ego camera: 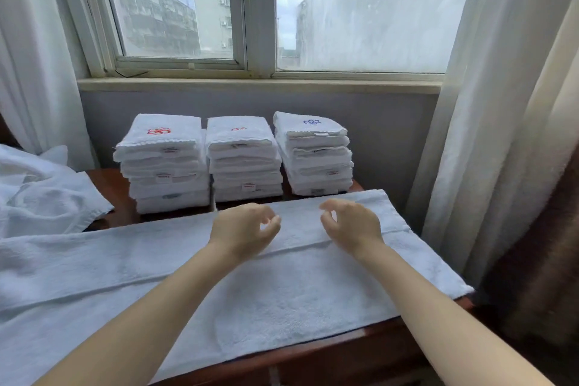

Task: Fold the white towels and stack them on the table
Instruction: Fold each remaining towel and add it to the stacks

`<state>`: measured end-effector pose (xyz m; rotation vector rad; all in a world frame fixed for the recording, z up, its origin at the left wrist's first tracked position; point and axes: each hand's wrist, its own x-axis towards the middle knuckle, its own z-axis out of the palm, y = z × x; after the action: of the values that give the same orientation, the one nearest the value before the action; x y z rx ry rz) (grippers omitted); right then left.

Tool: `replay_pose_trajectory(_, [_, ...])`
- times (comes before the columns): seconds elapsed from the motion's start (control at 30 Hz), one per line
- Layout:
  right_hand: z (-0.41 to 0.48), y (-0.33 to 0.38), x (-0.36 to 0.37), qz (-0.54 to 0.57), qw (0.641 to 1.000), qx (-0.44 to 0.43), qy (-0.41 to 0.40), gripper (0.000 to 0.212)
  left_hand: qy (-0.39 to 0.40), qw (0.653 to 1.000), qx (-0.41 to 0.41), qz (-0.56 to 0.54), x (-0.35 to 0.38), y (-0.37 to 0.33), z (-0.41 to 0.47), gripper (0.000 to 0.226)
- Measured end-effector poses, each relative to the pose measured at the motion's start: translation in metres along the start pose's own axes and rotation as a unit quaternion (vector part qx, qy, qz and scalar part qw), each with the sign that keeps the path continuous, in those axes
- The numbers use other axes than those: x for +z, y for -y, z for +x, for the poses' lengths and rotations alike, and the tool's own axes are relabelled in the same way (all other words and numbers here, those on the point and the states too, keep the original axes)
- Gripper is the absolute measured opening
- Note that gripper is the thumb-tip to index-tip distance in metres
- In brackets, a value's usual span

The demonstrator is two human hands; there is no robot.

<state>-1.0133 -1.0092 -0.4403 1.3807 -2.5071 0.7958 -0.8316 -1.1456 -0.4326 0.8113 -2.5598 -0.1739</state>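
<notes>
Overhead, roughly: a window (pixel 175 9) with pale curtains (pixel 501 103) on both sides fills the back of the view. Below it is a dark wooden surface (pixel 313 351).

- Spread towel (pixel 282 291): white terry, laid lengthwise across the near half of the surface. Its left end runs out of view and its right corner hangs just over the edge. A layer edge (pixel 141 280) runs along its length, so it looks folded once already.
- Loose heap of white cloth (pixel 40 197) at far left, unfolded.
- Three stacks of folded towels along the back, under the sill: left stack (pixel 163 166), middle stack (pixel 244 163), right stack (pixel 316 160). They stand just beside one another. The two at left carry a red emblem (pixel 159 131) on top, the right one a blue emblem (pixel 312 122).
- Left hand (pixel 242 229) and right hand (pixel 351 224): both are over the far half of the spread towel, near its middle. Fingers are loosely curled with thumb and forefinger close, and neither holds anything. Whether they touch the cloth cannot be told.

Handling, as a judgement: the towel is soft, limp and light, and thick enough to hold a crease. It will sag if lifted from the middle, so it is best pinched at the corners or along an end edge. The next fold likely brings one short end across to the other.
</notes>
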Motion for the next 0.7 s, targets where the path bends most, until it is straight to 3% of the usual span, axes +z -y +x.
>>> replay_pose_trajectory(0.17, [0.004,-0.034,0.010,-0.088,0.977,0.066,0.181,0.055,0.147,0.986,0.073,0.022,0.037,-0.018,0.012,0.047])
replay_pose_trajectory(0.3, [0.004,-0.046,0.021,-0.121,0.970,0.083,0.192,0.065,0.197,0.977,0.038,0.066,0.058,-0.019,0.017,0.061])
replay_pose_trajectory(0.4, [0.005,-0.044,0.024,-0.116,0.977,0.077,0.164,0.066,0.183,0.981,0.045,0.043,0.056,-0.019,0.015,0.061])
replay_pose_trajectory(0.53, [0.000,-0.043,0.018,-0.089,0.986,0.063,0.124,0.061,0.067,0.995,0.030,-0.065,0.043,-0.021,-0.001,0.040])
replay_pose_trajectory(0.7, [-0.014,-0.015,0.005,-0.029,0.997,0.004,0.073,0.055,0.024,1.000,-0.006,-0.011,0.014,0.004,-0.040,0.039])
